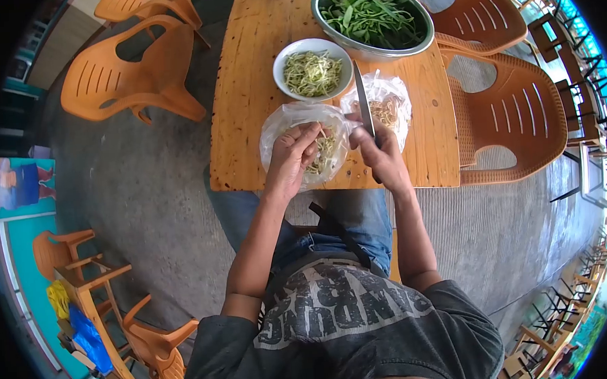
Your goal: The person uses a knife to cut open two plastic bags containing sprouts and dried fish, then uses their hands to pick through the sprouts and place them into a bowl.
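My left hand is closed in a pinch on a thin pale sprout, above a clear plastic bag of sprouts near the table's front edge. My right hand is wrapped round a knife, whose blade points away from me. Under and beyond that hand lies a second plastic bag holding brownish bits. A white bowl heaped with pale green sprouts stands just behind the first bag. Behind it to the right is a metal bowl full of green leafy stems.
The wooden table has its front edge close to my lap. Orange plastic chairs stand to its left and right. At the lower left are another wooden table and a blue plastic bag.
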Demonstrator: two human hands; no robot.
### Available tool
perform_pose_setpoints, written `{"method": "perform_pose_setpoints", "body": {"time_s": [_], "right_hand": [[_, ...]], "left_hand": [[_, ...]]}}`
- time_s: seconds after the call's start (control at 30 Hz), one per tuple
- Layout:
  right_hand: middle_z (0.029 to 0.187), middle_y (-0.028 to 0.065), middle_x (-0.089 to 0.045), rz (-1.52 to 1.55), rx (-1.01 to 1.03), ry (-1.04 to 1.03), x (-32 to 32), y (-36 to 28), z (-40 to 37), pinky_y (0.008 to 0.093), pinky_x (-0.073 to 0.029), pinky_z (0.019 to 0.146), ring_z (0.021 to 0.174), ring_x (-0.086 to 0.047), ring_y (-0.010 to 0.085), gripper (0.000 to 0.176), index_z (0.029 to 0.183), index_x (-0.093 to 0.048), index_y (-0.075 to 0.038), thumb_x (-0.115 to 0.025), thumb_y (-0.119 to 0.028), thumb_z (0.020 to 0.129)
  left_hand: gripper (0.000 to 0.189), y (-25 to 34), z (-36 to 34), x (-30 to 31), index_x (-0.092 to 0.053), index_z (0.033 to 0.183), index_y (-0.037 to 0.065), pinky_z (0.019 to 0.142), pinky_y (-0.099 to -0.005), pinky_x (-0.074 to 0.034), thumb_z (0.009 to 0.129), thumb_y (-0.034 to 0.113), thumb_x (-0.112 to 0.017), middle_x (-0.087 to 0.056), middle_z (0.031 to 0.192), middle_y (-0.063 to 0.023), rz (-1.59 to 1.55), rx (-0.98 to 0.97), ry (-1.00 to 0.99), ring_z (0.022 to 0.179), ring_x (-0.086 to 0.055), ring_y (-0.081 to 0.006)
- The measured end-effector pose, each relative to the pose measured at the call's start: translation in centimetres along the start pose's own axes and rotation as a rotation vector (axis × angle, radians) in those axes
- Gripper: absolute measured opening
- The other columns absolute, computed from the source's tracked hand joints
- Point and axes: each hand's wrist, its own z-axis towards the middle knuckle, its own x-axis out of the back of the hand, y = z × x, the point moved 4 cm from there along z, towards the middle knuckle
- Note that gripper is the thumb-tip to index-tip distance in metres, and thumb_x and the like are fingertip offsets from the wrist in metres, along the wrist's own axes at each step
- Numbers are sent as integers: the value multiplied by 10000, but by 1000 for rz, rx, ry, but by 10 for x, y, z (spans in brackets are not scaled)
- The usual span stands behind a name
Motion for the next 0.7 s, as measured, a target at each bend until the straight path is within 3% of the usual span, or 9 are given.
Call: {"method": "perform_pose_setpoints", "body": {"time_s": [0.03,0.13,0.4,0.7], "right_hand": [[747,-14,-533,-4,-27,-33,9,-6,-4,180,-338,518,577,-421,32,417,1246,-515,-29,-490,-339,967],[737,-17,-519,67,-130,-74,24,-15,-12,173,-297,497,569,-386,27,430,1262,-505,-53,-427,-374,987],[698,-23,-529,99,-13,-107,36,3,-16,164,-289,483,545,-381,9,391,1291,-496,-70,-501,-303,978],[669,-33,-516,24,2,-19,50,13,-20,162,-273,477,545,-370,3,313,1218,-526,-93,-520,-286,972]], "left_hand": [[197,-2,4,-3,-652,981,22,478,-150,-258,899,199,-629,-589,758,39,30,19,-45,555,-358,5],[182,-6,15,-15,-659,969,22,477,-149,-262,887,183,-642,-603,758,36,129,57,-154,551,-364,6],[170,-6,35,-48,-691,943,23,491,-166,-277,851,165,-679,-661,783,2,451,43,-232,575,-404,11],[140,-9,48,-62,-696,931,-16,723,-234,-492,818,66,-687,-692,851,-60,712,-128,-333,807,-625,-92]]}}
